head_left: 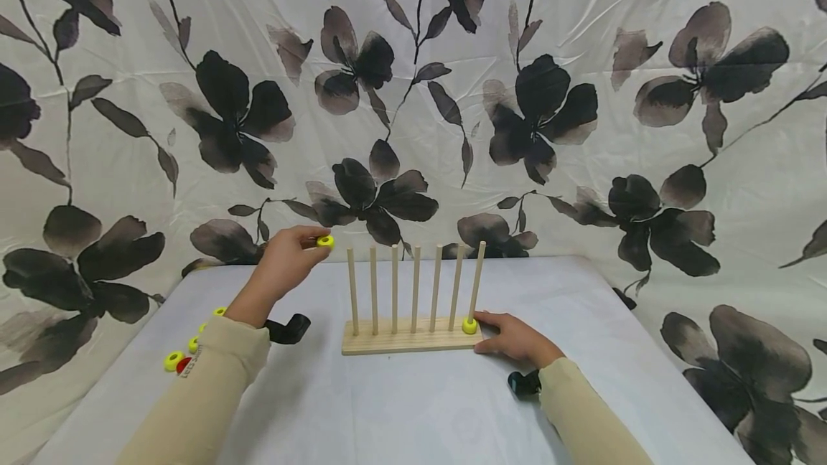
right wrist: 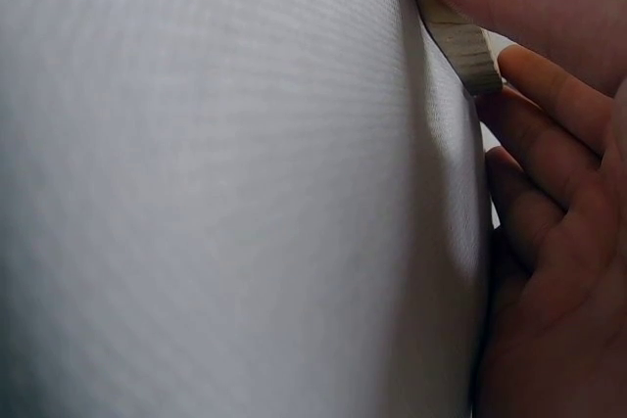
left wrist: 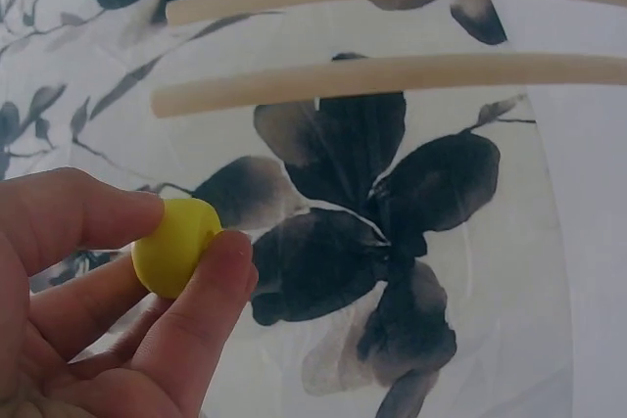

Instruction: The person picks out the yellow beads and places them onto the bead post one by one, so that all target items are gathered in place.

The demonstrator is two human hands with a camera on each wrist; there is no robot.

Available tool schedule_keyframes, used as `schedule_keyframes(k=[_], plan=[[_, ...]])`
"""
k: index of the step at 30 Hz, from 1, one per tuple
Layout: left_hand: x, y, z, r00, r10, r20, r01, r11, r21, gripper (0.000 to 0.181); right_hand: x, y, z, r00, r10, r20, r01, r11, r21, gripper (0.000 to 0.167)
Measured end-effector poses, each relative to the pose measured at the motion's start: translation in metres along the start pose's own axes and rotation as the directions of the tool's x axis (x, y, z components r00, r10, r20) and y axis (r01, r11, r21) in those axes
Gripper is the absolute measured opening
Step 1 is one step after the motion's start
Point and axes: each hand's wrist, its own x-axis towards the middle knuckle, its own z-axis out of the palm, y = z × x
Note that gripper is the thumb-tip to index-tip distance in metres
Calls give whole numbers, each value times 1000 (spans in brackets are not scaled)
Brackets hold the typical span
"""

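Note:
My left hand (head_left: 288,258) pinches a yellow ring-shaped bead (head_left: 326,242) between thumb and fingers. It is raised left of the wooden peg stand (head_left: 410,342), level with the tops of its upright pegs. In the left wrist view the bead (left wrist: 174,250) sits at the fingertips, apart from the nearest peg (left wrist: 353,77). Yellow beads (head_left: 469,326) sit low on the rightmost peg. My right hand (head_left: 519,340) grips the right end of the stand's base, thumb in front and fingers behind. The right wrist view shows the base's corner (right wrist: 468,58) between thumb and fingers.
More yellow beads (head_left: 173,361) and a red one (head_left: 184,364) lie at the table's left, partly hidden by my left sleeve. A white cloth covers the table (head_left: 400,415). Behind it hangs a flower-patterned curtain (head_left: 439,135).

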Motion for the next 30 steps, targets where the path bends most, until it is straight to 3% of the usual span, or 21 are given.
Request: schedule_keyframes(k=[7, 14, 19, 30], plan=[[-2, 14, 2, 1000, 10, -7, -10, 1000, -4, 48, 0, 1, 0, 1000, -11, -3, 11, 1000, 0, 74], [-1, 22, 0, 997, 80, 1, -79, 995, -53, 47, 1, 2, 0, 1000, -7, -5, 7, 1000, -8, 74], [0, 29, 1, 996, 85, 0, -85, 994, -72, 46, 0, 0, -1, 1000, -2, -5, 2, 1000, 4, 75], [3, 48, 11, 990, 138, 19, -133, 980, -149, 42, 0, 1, -1, 1000, 6, -5, -6, 1000, -3, 74]])
